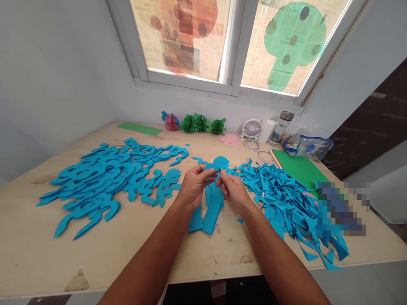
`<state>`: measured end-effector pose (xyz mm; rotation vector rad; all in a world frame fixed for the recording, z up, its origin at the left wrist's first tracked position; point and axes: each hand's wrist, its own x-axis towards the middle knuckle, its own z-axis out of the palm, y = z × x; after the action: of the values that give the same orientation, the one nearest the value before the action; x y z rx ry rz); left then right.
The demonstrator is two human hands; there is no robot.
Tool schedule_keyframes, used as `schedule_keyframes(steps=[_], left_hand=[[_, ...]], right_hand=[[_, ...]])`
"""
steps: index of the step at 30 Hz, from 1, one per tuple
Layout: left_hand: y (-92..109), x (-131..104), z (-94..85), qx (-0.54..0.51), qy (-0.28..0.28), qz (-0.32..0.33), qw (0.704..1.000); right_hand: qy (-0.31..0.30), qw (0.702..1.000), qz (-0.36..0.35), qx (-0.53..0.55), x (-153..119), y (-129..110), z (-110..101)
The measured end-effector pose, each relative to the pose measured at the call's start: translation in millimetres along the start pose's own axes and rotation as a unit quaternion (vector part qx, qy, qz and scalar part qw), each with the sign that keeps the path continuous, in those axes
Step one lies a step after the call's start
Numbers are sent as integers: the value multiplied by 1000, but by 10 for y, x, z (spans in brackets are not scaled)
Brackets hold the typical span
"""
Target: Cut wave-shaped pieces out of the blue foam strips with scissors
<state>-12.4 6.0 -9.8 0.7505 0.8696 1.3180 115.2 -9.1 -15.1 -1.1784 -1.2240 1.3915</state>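
My left hand (197,183) is closed, thumb and fingers pinching a blue paper piece (221,162) with a rounded top edge. Close beside it, my right hand (233,186) is closed at the same paper. A small dark tip shows between the hands; what my right hand grips is mostly hidden. Below them, blue paper strips (213,214) lie on the table. To the left spreads a large pile of curved blue paper cutouts (95,173). On the right is a heap of pointed blue paper scraps (280,190).
Along the wall stand green paper honeycomb shapes (200,123), a pink one (172,122), a small white fan (252,128) and a glass bottle (280,128). Tape rolls (265,156), a clear pouch (308,146) and green sheets (299,167) lie right. A blurred patch (341,207) covers the right side.
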Motion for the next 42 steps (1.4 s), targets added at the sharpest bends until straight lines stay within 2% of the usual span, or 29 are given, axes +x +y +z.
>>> schedule_keyframes(steps=[10,20,37,42], left_hand=[[-58,-16,57,19,-2,59,998],[-53,-11,61,36,11,62,997],[-37,-29,57,6,-15,33,999],[-14,-5,33,8,27,53,998]], right_hand=[[-8,1000,8,5,-23,-28,23],[-11,1000,18,19,-32,-38,18],[3,1000,18,21,-5,-17,-5],[-5,1000,14,-5,7,-6,-21]])
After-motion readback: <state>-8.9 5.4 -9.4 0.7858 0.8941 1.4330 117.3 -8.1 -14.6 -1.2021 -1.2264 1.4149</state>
